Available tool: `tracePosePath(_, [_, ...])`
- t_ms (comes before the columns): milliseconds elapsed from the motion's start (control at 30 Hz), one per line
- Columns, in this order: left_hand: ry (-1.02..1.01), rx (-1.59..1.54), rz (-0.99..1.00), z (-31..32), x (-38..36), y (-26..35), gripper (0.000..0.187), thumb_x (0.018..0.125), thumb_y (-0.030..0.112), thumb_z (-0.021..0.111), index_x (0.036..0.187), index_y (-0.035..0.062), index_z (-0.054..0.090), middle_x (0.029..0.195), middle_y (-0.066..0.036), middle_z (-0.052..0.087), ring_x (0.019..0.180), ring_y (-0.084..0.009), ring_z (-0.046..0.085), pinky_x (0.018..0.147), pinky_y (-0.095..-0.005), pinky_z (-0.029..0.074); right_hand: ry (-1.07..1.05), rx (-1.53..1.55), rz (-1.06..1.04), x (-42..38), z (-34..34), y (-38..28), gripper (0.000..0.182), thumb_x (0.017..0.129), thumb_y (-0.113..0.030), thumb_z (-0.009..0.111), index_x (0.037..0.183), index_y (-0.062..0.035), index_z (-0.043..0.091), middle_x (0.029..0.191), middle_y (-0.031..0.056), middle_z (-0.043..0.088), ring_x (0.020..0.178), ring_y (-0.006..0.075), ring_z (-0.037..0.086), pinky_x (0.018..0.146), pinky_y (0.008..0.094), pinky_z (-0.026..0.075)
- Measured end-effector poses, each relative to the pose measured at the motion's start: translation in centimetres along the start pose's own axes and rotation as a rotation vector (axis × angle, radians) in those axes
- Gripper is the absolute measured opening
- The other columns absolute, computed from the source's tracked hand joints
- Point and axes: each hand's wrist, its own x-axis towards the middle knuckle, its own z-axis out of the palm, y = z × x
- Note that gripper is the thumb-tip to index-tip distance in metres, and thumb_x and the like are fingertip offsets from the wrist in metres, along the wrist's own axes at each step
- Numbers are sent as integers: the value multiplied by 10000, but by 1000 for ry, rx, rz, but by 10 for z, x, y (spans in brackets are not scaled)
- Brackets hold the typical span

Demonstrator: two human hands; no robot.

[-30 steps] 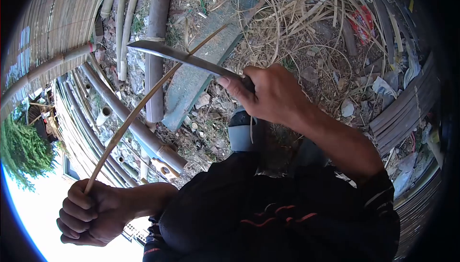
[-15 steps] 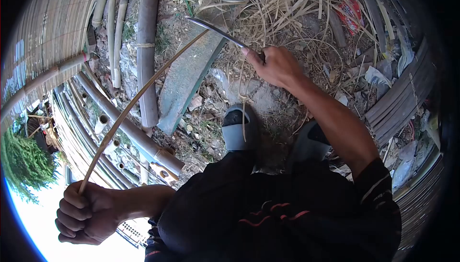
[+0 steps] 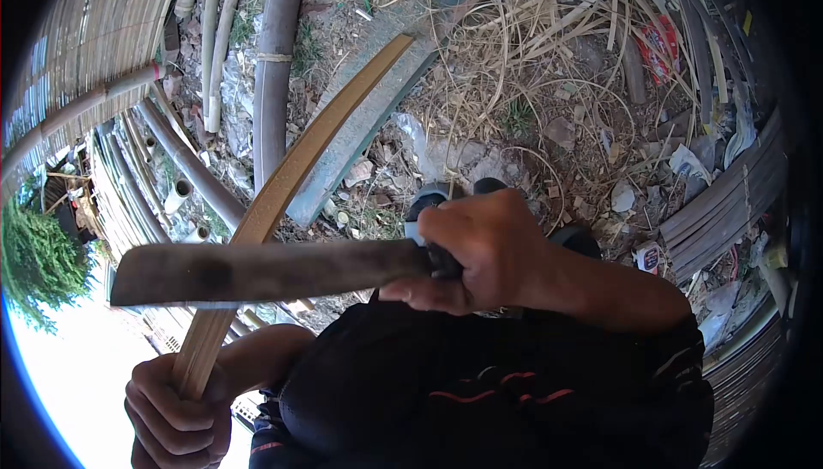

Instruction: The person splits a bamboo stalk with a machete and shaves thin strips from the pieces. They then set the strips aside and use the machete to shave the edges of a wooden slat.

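My left hand (image 3: 176,417) is closed around the near end of a long, pale bamboo strip (image 3: 321,130). The strip runs up and away to the right, its broad face showing and its far end over a grey-green slab (image 3: 369,126) on the ground. My right hand (image 3: 480,250) grips a large broad-bladed knife (image 3: 266,276) by its handle, which the fingers mostly hide. Its blade points left and crosses over the strip a little above my left hand, covering part of it.
Thin bamboo shavings (image 3: 514,40) are heaped on the littered ground ahead. Bamboo poles (image 3: 274,66) lie at the left beside a slatted screen (image 3: 94,32). A stack of dark split strips (image 3: 720,203) is on the right. My slippers (image 3: 424,203) show below.
The knife has come back from the strip's far end toward my body, and its blade face now shows. The strip has turned from its narrow edge to its broad face.
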Motion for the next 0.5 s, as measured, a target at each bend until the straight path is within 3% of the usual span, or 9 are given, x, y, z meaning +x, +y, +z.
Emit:
tracePosePath(33, [90, 53, 9, -2, -1, 8, 386, 908, 201, 520, 530, 188, 444, 401, 109, 399, 333, 12, 363, 373, -133, 249, -51, -24, 219, -1, 8, 14, 550, 875, -504, 714, 616, -58, 523, 456, 76, 465, 378, 224, 557, 371, 381, 418])
tracePosePath(133, [168, 118, 25, -6, 0, 11, 393, 897, 175, 524, 519, 198, 417, 399, 119, 395, 324, 18, 334, 374, -132, 227, -103, -3, 363, 3, 2, 9, 581, 912, -553, 632, 618, -56, 564, 430, 94, 501, 365, 263, 568, 377, 398, 458])
tracePosePath(200, [198, 230, 186, -15, -3, 26, 342, 864, 87, 589, 584, 180, 415, 415, 128, 432, 299, 9, 377, 317, -94, 297, -88, -30, 243, -5, 3, 20, 609, 922, -567, 612, 629, -34, 585, 419, 93, 495, 357, 256, 561, 370, 396, 452])
tracePosePath(300, [165, 196, 97, -16, 3, 16, 313, 845, 79, 563, 591, 181, 411, 414, 133, 411, 302, 12, 346, 325, -109, 286, 1, -231, 168, -4, 3, 76, 646, 934, -596, 574, 629, -27, 599, 420, 87, 501, 360, 256, 563, 373, 399, 457])
tracePosePath(333, [117, 230, 12, -11, 8, 6, 302, 833, 80, 553, 591, 182, 403, 417, 132, 408, 305, 14, 334, 328, -111, 282, -76, -206, 421, -1, -1, 83, 609, 922, -571, 614, 626, -39, 596, 432, 81, 499, 362, 244, 557, 372, 386, 438])
tracePosePath(367, [155, 193, -50, -2, 9, -2, 418, 905, 182, 511, 506, 206, 391, 396, 127, 364, 322, 11, 314, 380, -140, 220, -147, -178, 664, 2, -5, 89, 575, 909, -546, 654, 623, -52, 593, 443, 74, 497, 365, 232, 552, 372, 373, 418])
tracePosePath(400, [154, 183, -54, -5, 7, 1, 418, 905, 182, 511, 506, 206, 391, 396, 127, 364, 322, 11, 314, 380, -140, 220, -140, -179, 671, -3, -6, 87, 575, 909, -546, 654, 623, -52, 593, 443, 74, 497, 365, 232, 552, 372, 373, 418])
tracePosePath(467, [178, 182, -24, -13, 5, 16, 435, 926, 216, 485, 503, 205, 385, 391, 127, 360, 320, 10, 303, 378, -140, 221, -64, -203, 250, -18, -5, 75, 640, 937, -612, 571, 624, -55, 598, 444, 56, 500, 362, 201, 530, 375, 371, 412])
tracePosePath(500, [133, 210, -57, -8, 10, 2, 437, 927, 231, 485, 502, 208, 386, 387, 128, 358, 319, 8, 301, 383, -144, 230, -28, -219, 242, -24, -1, 91, 668, 950, -638, 523, 637, -55, 614, 436, 55, 494, 369, 183, 526, 382, 370, 418])
